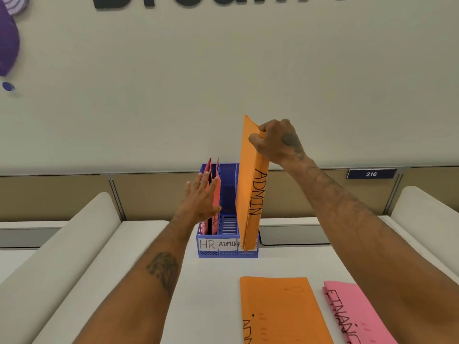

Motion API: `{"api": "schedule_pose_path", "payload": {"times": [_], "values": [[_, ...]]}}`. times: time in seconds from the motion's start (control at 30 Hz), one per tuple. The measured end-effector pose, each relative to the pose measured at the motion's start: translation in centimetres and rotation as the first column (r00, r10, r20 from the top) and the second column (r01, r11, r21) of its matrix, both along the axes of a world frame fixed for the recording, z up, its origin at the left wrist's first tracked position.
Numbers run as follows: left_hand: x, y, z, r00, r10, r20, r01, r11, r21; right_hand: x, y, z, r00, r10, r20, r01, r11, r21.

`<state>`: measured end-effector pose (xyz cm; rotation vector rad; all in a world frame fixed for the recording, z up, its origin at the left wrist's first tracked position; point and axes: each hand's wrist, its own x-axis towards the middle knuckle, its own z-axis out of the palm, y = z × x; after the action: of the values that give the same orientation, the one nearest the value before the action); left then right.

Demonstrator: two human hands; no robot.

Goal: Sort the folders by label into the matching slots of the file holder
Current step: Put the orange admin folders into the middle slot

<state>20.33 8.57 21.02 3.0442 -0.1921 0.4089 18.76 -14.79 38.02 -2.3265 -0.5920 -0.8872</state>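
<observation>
A blue file holder (227, 253) stands on the white table, its front slots labelled HR, ADMIN and a third label that is partly covered. Red folders (215, 194) stand in the HR slot. My left hand (200, 198) lies flat against them, fingers spread. My right hand (277, 142) grips the top of an orange folder (249, 184) marked ADMIN, held upright, its lower edge in front of the holder's right side. A second orange folder (280, 309) lies flat near me. Beside it lies a pink folder (352, 314) marked FINANCE.
The holder stands at the far end of the white table (211, 294). Rounded white partitions (62, 256) flank the table on both sides. A beige wall with a plate reading 216 (371, 174) rises behind.
</observation>
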Motion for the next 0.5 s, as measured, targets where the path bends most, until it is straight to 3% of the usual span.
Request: {"api": "schedule_pose_path", "payload": {"times": [0.33,0.5], "values": [[5.8,0.1,-1.0,0.991,-0.042,-0.129,0.054,0.994,0.091,5.2,2.8,-1.4,0.999,0.045,-0.009,-0.045,0.999,-0.031],[6.3,2.2,-1.8,0.992,-0.07,-0.106,0.082,0.99,0.113,7.7,4.6,-2.5,0.999,-0.003,-0.035,0.001,0.999,-0.033]]}}
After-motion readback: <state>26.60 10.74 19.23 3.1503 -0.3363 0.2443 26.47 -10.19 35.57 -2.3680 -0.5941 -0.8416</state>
